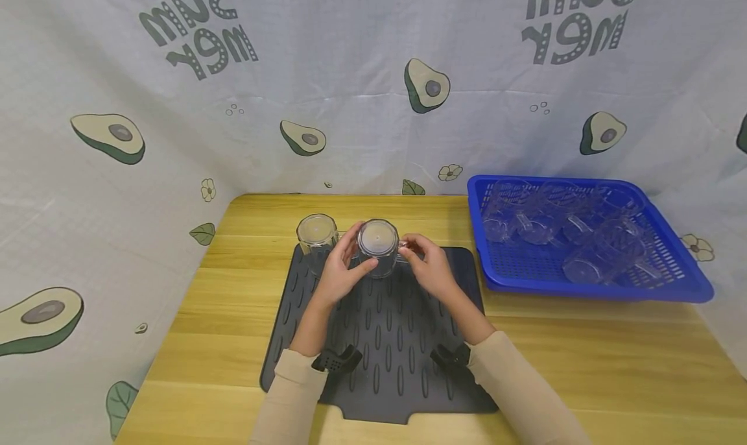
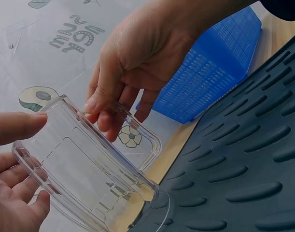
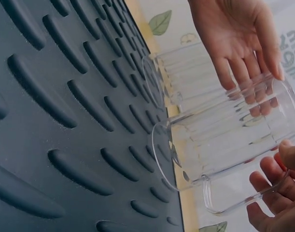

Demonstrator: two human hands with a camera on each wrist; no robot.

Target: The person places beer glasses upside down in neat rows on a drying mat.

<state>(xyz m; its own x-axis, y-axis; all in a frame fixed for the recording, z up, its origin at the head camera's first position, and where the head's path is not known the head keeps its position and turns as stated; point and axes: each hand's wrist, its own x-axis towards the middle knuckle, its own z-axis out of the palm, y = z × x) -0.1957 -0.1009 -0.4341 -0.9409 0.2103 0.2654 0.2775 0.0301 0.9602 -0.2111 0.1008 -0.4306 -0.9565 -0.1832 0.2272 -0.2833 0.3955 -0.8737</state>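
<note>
An upside-down clear mug (image 1: 378, 240) is between my two hands over the back of the dark ridged mat (image 1: 379, 373). My left hand (image 1: 338, 273) holds its body, thumb on the near side and fingers round the far side. With thumb and fingers my right hand (image 1: 430, 268) pinches the handle, seen in the left wrist view with the mug (image 2: 89, 159) tilted across the picture. Whether the rim touches the mat I cannot tell. Just left of it a second clear mug (image 1: 317, 229) stands upside down at the mat's back left corner, partly behind my left hand.
To the right, a blue perforated basket (image 1: 474, 202) holds several clear mugs (image 1: 589, 263). Bare wooden tabletop (image 1: 222, 315) lies left of the mat. A white curtain (image 1: 362, 56) with avocado prints hangs behind the table.
</note>
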